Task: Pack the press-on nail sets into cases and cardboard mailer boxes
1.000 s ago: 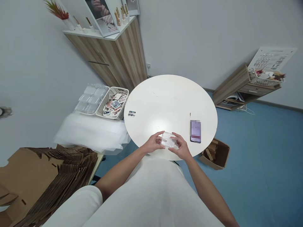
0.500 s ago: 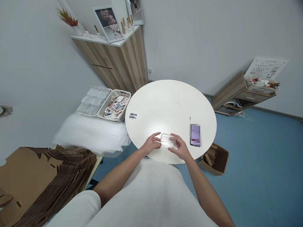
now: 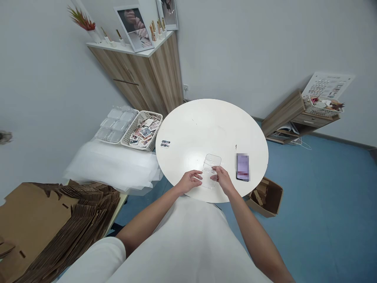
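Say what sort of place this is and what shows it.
Probably a small packing or display room, perhaps for nail products. Flattened cardboard is stacked at the left, a white basket holds a heap of printed cards, and a framed picture of hands stands on a wooden cabinet.

A clear, transparent case (image 3: 208,180) showed above the white counter (image 3: 191,122), a purple-screened phone (image 3: 243,165) on the counter's right side. Left of the counter sat a white, lattice-patterned basket (image 3: 132,129); beyond it, a brown, streaked-woodgrain cabinet (image 3: 165,74); below, blue floor (image 3: 324,196).
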The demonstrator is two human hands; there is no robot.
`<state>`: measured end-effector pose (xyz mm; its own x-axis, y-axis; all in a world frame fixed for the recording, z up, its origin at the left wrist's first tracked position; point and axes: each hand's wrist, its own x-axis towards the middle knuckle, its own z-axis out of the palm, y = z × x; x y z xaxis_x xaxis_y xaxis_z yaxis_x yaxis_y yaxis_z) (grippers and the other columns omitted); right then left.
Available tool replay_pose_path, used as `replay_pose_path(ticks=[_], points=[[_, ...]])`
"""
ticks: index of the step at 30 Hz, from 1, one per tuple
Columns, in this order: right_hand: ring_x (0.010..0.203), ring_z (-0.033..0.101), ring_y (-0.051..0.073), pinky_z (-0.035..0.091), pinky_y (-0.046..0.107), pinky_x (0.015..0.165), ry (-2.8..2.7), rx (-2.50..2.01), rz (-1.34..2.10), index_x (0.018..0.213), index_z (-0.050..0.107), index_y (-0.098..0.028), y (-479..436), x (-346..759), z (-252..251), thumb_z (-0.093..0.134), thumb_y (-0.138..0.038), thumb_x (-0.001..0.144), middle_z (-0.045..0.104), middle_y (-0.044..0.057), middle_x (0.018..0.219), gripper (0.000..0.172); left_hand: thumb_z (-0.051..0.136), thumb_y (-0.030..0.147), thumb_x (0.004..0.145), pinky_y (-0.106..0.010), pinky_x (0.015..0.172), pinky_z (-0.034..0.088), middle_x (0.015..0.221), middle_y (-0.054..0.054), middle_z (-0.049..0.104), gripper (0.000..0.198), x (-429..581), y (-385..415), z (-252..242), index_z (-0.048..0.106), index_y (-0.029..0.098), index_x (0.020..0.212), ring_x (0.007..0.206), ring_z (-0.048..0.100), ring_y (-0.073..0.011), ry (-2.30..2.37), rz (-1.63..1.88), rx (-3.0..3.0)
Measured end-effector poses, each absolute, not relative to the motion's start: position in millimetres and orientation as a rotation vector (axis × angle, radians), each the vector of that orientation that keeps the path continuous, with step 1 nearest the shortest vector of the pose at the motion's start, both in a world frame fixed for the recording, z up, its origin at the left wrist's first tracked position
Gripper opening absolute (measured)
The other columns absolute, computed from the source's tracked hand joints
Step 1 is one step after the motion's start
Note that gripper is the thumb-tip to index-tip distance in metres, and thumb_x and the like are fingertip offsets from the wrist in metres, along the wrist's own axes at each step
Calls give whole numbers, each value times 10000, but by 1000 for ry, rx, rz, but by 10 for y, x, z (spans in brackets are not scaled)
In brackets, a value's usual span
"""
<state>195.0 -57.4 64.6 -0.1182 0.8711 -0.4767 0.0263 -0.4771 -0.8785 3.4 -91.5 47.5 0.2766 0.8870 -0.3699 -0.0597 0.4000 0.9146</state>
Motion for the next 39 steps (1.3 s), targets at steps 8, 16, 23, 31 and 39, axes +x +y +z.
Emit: replay_pose_path(ticks=[8,16,23,31,39], points=[[587,549,107,498,315,664,-1013,-1469,1656,1014,601,-218,-580,1912,544,426,-531,763,571,57,915,439,734,301,588,-302,731,466,933,-64,593,490,45,-957,427,571,167,1030,683,592,-103,1139,786,923],[836,550,172,477,348,736,-1005,-1570,1516,1203,462,-249,-835,1985,482,512,-480,725,535,64,1072,533,733,275,596,-310,733,465,973,-81,594,492,23,-934,345,557,170,1043,707,596,-110,1204,828,843],[904,521,177,465,357,779,-1145,-1606,1496,1212,442,-251,-1041,1873,348,560,-379,687,484,66,1132,553,739,253,590,-349,772,470,980,-116,628,547,32,-928,159,522,164,1085,821,614,-173,1281,842,753],[961,487,202,455,352,789,-1190,-1680,1505,1224,420,-284,-890,1777,88,527,-279,651,450,47,1138,584,663,221,657,-372,878,434,1015,-94,628,353,76,-804,-118,606,155,1000,936,580,-192,1429,885,853],[980,454,209,422,342,842,-1243,-1815,1448,1269,350,-250,-832,1729,-123,533,-288,631,411,69,1101,665,608,163,680,-337,839,427,944,-63,613,324,184,-702,-280,614,171,1004,836,560,-163,1659,774,1039]])
